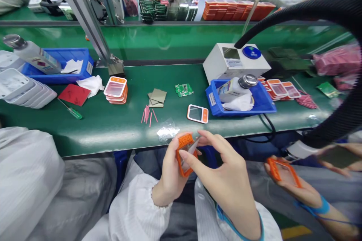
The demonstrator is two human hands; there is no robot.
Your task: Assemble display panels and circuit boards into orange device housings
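Note:
Near the bench's front edge, my left hand [171, 175] is closed round an orange frame [185, 140], which stands tilted upright. My right hand [226, 173] pinches a thin, clear-grey sheet [193, 147] between thumb and fingers, at the frame's opening. Behind my hands, on the green bench, lies a white and orange device [197, 113] with a grey screen. A crumpled clear film [167, 131] is left of it. Farther back are a green circuit board [184, 89], grey square plates [157, 97] and pink strips [146, 114].
A blue tray [240, 110] with a bottle stands right, before a white box [234, 64]. Stacked frames [115, 89] and a green screwdriver [74, 113] lie left. A black hose [311, 15] arches over the right side. Another person's hand holds an orange frame [284, 173].

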